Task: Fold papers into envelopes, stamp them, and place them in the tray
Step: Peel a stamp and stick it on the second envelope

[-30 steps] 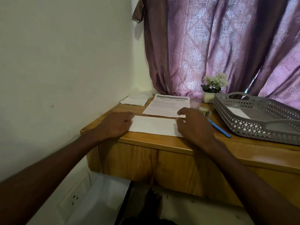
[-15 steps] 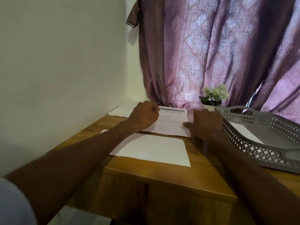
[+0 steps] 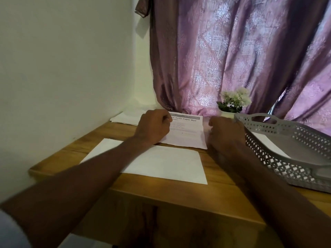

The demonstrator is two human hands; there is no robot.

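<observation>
Both hands barely shifted: left hand (curled) on printed sheet, right hand seemingly beside.

The left part of the printed sheet is covered by the left hand; only "Toilet Paper Roll" is legible in the heading, and the body lines are too small to be read. What lies under the curled fingers of the right hand cannot be determined. The pot of the flowers is largely concealed behind that hand and the tray. The tray is cut off by the right edge. The paper inside the tray is partly screened by its wall.
</observation>
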